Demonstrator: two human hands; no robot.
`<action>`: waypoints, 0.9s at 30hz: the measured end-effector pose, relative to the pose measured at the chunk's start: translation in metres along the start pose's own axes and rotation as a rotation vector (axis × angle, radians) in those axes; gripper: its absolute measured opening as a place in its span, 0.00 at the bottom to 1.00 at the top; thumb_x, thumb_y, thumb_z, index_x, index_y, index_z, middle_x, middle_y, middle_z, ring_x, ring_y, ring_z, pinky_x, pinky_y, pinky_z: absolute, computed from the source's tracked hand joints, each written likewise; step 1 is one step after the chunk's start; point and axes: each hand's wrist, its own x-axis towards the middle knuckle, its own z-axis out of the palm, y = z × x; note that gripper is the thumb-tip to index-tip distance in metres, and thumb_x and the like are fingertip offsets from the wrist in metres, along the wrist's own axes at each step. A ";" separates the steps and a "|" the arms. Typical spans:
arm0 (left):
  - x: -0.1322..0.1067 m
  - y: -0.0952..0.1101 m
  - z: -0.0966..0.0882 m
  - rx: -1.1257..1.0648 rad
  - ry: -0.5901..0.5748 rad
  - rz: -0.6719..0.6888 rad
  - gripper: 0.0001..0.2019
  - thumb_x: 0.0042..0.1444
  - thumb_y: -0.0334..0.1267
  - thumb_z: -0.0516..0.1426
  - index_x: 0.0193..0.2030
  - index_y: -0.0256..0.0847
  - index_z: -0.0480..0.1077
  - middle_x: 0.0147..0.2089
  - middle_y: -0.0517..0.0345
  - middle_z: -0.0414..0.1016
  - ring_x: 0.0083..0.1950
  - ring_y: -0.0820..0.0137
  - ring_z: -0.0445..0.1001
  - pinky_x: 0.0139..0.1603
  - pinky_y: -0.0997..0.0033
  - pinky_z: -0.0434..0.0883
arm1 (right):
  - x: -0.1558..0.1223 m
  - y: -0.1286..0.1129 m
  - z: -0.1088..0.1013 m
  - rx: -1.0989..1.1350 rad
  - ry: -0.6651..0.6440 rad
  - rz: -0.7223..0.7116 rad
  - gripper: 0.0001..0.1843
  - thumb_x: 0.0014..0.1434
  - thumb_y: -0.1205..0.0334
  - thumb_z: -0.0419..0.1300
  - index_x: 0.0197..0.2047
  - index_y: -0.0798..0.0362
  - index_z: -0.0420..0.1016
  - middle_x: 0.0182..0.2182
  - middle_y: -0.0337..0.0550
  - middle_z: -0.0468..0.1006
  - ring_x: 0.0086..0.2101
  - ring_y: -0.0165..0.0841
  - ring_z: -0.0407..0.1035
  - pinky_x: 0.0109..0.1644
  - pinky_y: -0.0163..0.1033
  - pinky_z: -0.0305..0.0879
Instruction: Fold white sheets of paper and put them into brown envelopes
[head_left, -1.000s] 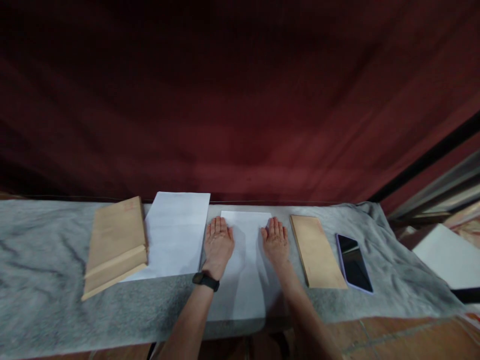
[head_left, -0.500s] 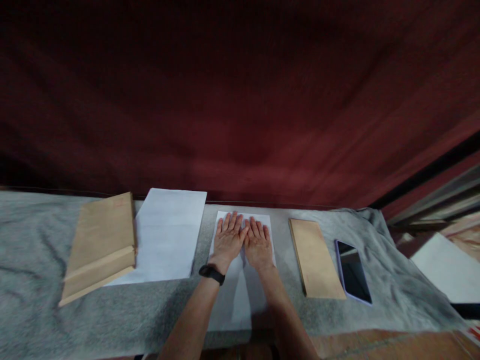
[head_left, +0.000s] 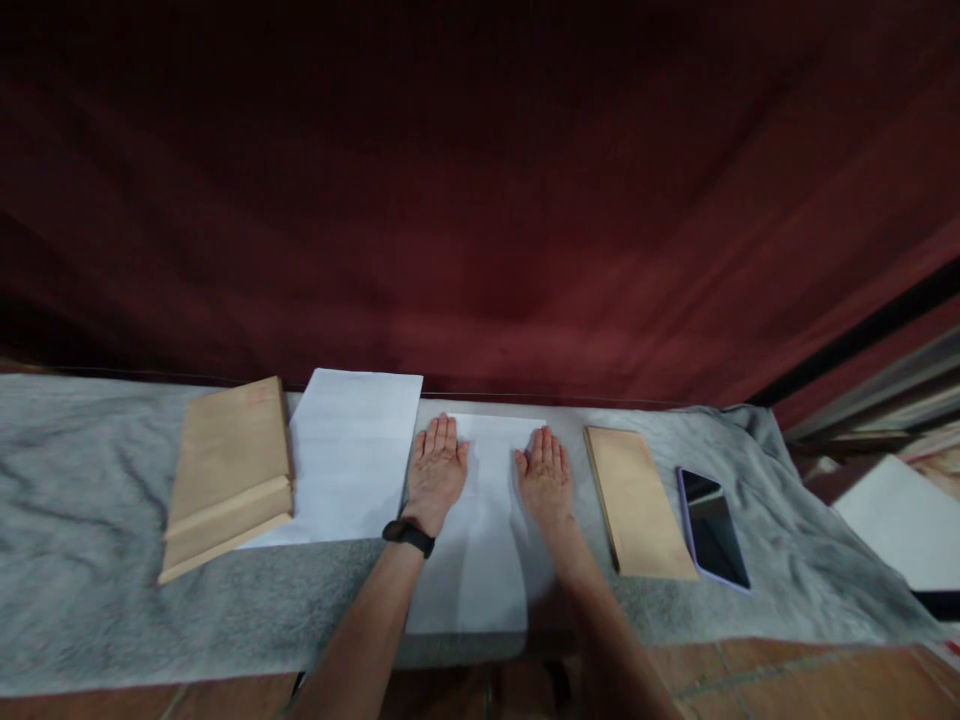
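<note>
A white sheet of paper (head_left: 487,520) lies in front of me on a grey cloth (head_left: 90,600). My left hand (head_left: 437,472), with a black watch on its wrist, rests flat and open on the sheet's left edge. My right hand (head_left: 545,480) lies flat and open on the sheet's right edge. The fingers of both point away from me, and bare paper shows between them.
Left of the sheet lie a second white paper (head_left: 352,455) and a stack of brown envelopes (head_left: 229,475). To the right are a narrow brown envelope (head_left: 637,500) and a dark phone (head_left: 712,528). A dark red curtain (head_left: 480,200) hangs behind the table. More white paper (head_left: 896,520) is at far right.
Half a second ago my hands lay side by side at the sheet's middle. They have slid apart to its left and right edges, as they were one second ago.
</note>
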 end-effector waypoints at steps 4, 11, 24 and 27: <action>-0.008 -0.007 -0.007 -0.033 0.031 -0.020 0.29 0.69 0.41 0.43 0.71 0.23 0.57 0.73 0.37 0.56 0.75 0.55 0.54 0.75 0.53 0.52 | -0.008 0.006 -0.009 0.030 -0.015 0.086 0.34 0.73 0.54 0.41 0.69 0.73 0.57 0.66 0.73 0.61 0.66 0.54 0.58 0.67 0.60 0.56; -0.069 0.018 -0.023 -0.147 -0.003 0.242 0.27 0.70 0.38 0.41 0.72 0.27 0.56 0.74 0.39 0.56 0.76 0.58 0.51 0.74 0.52 0.56 | -0.054 -0.020 -0.035 0.171 -0.149 -0.100 0.30 0.73 0.60 0.37 0.71 0.68 0.54 0.70 0.64 0.57 0.70 0.45 0.49 0.70 0.57 0.52; -0.129 -0.009 -0.040 -0.030 -0.031 0.393 0.30 0.71 0.47 0.45 0.72 0.31 0.55 0.74 0.41 0.55 0.76 0.58 0.53 0.75 0.49 0.53 | -0.098 0.007 -0.068 0.130 -0.201 -0.258 0.32 0.72 0.53 0.47 0.73 0.60 0.53 0.71 0.55 0.55 0.69 0.44 0.53 0.72 0.53 0.50; -0.132 -0.017 -0.042 -0.017 -0.054 0.410 0.30 0.70 0.49 0.47 0.72 0.32 0.56 0.75 0.40 0.54 0.76 0.57 0.53 0.74 0.49 0.53 | -0.096 0.021 -0.068 0.135 -0.197 -0.250 0.31 0.72 0.53 0.48 0.73 0.58 0.55 0.70 0.54 0.57 0.68 0.44 0.54 0.72 0.54 0.52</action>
